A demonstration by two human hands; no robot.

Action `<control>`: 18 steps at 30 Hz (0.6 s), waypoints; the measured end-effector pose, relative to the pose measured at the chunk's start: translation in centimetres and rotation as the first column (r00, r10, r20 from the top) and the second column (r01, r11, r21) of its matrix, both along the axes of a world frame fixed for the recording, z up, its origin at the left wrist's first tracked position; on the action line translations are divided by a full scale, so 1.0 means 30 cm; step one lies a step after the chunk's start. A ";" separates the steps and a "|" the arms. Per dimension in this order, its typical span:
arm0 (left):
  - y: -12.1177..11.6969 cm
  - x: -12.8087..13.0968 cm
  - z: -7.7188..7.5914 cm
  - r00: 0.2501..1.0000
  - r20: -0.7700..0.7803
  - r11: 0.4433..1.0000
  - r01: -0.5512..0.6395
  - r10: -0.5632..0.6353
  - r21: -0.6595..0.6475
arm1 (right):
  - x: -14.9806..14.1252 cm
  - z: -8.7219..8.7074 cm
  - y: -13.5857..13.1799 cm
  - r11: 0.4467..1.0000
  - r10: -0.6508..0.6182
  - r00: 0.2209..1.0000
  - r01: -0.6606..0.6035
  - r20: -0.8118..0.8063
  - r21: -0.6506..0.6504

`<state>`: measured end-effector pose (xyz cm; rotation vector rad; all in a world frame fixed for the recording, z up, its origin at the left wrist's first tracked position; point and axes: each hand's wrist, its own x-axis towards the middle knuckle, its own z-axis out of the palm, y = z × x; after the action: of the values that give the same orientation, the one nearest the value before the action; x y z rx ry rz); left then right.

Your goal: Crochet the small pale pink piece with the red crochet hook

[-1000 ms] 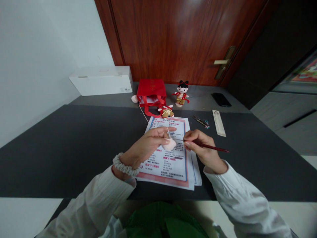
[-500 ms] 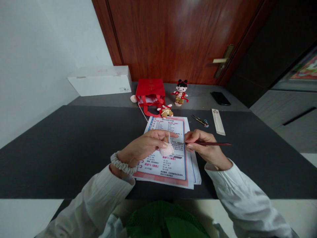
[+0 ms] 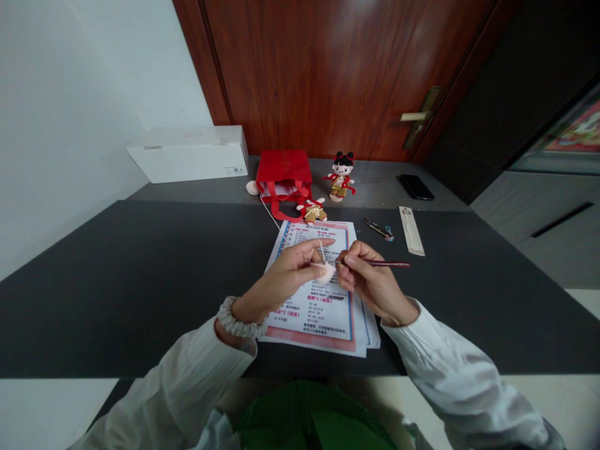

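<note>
glossy red-brown wood of a door [image 3: 319, 75] rises behind a matte, dark surface [image 3: 117, 281]. above printed paper sheets [image 3: 323, 340], the left hand [image 3: 293, 269] pinches a small, rounded, pale crocheted piece [image 3: 326, 274] between thumb and fingers, thin yarn [image 3: 321, 250] running up to the extended index finger. the right hand [image 3: 370, 278] has its fingers pinched on a slender, smooth, dark red hook [image 3: 396, 264], its fine shaft pointing at the piece. beyond, a boxy red bag [image 3: 284, 165] lies near an upright, black-haired soft doll [image 3: 341, 178].
</note>
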<state>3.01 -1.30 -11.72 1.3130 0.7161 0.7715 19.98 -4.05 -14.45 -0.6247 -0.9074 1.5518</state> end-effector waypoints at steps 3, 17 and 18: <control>0.002 0.001 -0.002 1.000 -0.009 1.000 0.007 -0.007 -0.013 | -0.004 0.001 0.001 1.000 -0.018 1.000 0.018 0.013 0.022; 0.002 0.000 -0.005 0.991 -0.114 0.980 -0.046 0.069 0.195 | 0.067 -0.042 0.019 0.960 -0.157 0.943 0.076 0.294 0.269; 0.002 0.001 -0.005 0.992 -0.111 0.982 -0.042 0.063 0.184 | 0.062 -0.040 0.019 0.960 -0.164 0.944 0.087 0.285 0.265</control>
<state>3.03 -1.22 -11.86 1.5185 0.7909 0.8227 21.85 -3.49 -15.65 -0.7372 -1.2487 1.2192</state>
